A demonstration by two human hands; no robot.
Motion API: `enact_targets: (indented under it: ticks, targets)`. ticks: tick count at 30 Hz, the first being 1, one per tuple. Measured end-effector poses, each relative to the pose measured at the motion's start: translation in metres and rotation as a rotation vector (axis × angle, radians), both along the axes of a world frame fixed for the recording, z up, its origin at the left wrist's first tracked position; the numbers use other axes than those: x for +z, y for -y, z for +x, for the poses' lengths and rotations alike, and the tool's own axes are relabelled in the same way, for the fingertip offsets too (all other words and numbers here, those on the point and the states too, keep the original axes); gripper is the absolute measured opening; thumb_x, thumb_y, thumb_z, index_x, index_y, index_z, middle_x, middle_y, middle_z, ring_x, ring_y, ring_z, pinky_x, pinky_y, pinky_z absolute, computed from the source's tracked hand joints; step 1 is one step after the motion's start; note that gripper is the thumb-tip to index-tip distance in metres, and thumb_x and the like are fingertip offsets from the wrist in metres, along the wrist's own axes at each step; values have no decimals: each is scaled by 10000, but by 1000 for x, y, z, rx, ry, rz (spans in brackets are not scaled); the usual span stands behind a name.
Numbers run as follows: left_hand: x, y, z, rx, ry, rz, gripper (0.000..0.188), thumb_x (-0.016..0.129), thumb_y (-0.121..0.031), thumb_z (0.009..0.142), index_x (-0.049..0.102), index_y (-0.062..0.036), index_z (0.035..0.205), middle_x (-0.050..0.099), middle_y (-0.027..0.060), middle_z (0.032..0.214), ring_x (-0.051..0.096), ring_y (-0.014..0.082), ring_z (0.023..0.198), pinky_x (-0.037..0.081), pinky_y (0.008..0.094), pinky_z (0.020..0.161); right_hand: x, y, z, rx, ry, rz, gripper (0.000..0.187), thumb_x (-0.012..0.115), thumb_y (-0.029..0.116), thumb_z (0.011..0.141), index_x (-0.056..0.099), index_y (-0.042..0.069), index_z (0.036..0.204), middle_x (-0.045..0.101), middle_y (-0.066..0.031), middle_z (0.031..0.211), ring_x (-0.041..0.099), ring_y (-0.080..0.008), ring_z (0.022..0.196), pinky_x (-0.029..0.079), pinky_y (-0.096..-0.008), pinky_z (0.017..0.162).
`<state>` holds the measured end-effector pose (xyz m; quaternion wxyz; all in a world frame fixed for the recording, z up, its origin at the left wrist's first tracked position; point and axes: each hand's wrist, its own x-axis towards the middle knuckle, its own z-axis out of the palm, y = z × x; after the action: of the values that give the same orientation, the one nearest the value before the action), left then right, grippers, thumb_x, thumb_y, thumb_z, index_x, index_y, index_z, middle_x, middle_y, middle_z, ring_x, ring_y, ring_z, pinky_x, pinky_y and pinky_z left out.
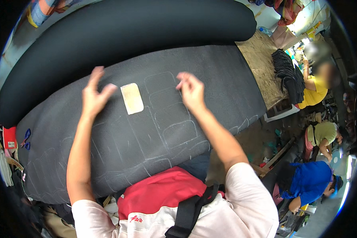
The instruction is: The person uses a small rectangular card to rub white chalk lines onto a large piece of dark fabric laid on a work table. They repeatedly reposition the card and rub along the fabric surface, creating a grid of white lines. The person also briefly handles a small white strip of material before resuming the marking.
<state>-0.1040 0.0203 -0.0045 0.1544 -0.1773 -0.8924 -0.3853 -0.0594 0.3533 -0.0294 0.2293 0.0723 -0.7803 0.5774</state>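
Observation:
Dark grey-black fabric (222,87) is spread before me, with pale chalk outlines of rounded rectangles drawn on it. A small beige template (132,98) with rounded corners lies flat on the fabric between my hands. My left hand (94,94) is to the left of the template, apart from it, with thumb and fingers spread and nothing held. At the right, beside the topmost chalk outline, my right hand (191,90) has its fingers drawn into a pinch. Whatever may be between those fingertips is too small to make out.
Along the far side runs a thick roll of the fabric (146,27). Blue-handled scissors (25,139) lie at the left edge. On the wooden table (261,59) at right sits a stack of black pieces (287,71). Several people work farther right.

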Motion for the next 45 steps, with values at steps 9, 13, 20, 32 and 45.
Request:
enact_targets:
  ticks: [9,13,20,32,45]
  targets:
    - [12,-65,9,-103,548,-506,596,776,-221,650,569,64,1130,655,212,984,641,325,897,489,370,847,-28,-68,67,-118,131,-164,185,465,48,932,603,-53,1004,633,-76,792,626,-139,725,524,-254,676]
    - [17,-95,46,-136,850,622,211,615,-138,878,586,24,1011,655,116,793,637,116,598,513,198,477,-4,-49,97,-19,321,-431,214,568,47,885,581,-47,1077,621,-71,842,622,-133,755,545,-261,693]
    - [-4,-213,155,-354,1164,1142,192,653,-178,859,580,-11,919,649,89,743,619,126,581,513,224,503,18,-4,133,-44,182,-885,221,648,-14,813,572,-56,1016,634,-98,948,620,-151,820,533,-294,727]
    - [-15,-196,133,-477,-102,17,193,762,-140,667,639,-38,776,632,77,798,574,251,772,481,340,695,41,-79,118,192,365,913,627,822,199,540,608,41,1108,594,-108,990,582,-283,924,474,-362,778]
    - [-27,-218,153,-744,-70,-129,246,673,-169,762,659,-49,977,611,101,1080,527,267,1081,399,423,935,34,-106,137,350,438,901,540,717,36,579,641,106,1109,587,-58,1212,482,-241,1166,345,-405,994]
